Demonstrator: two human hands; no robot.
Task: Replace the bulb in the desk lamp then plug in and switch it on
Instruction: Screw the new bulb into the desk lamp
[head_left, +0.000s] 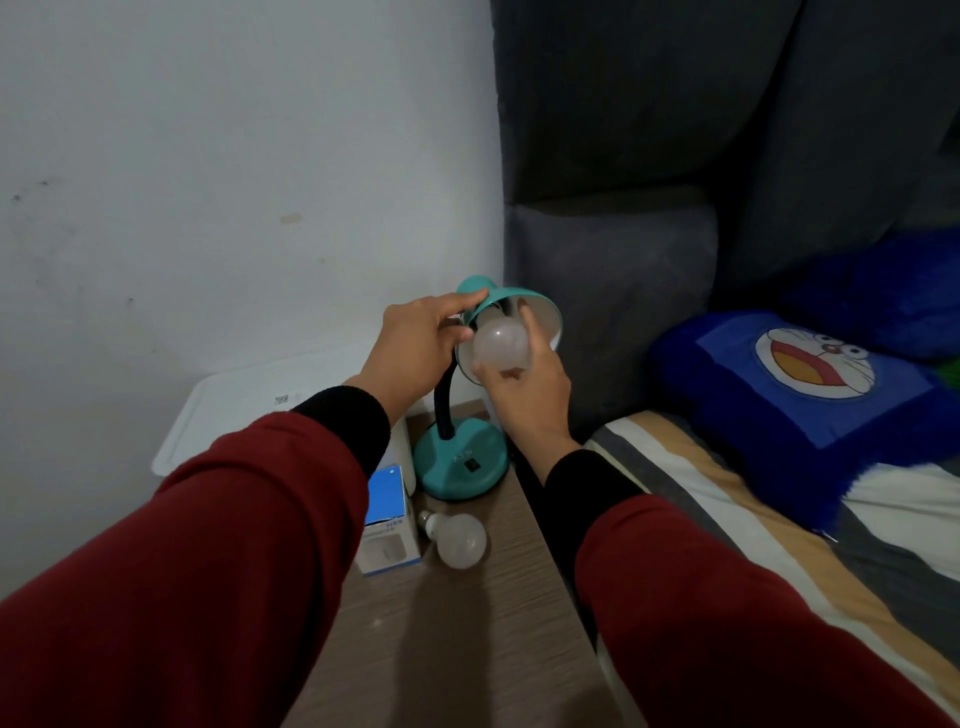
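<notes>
A teal desk lamp stands on a wooden bedside table (467, 623), its round base (462, 462) near the far end and its black neck rising to a tilted shade (540, 306). My left hand (415, 343) grips the back of the shade. My right hand (524, 384) holds a white bulb (501, 343) at the shade's mouth; the bulb's screw end is hidden inside. A second white bulb (457, 538) lies on its side on the table, in front of the base.
A blue and white bulb box (387, 525) lies left of the loose bulb. A white bin lid (234, 410) sits beside the table at left. On the right are a bed with a striped sheet (779, 545), a blue cartoon pillow (800, 410) and a grey headboard (608, 291).
</notes>
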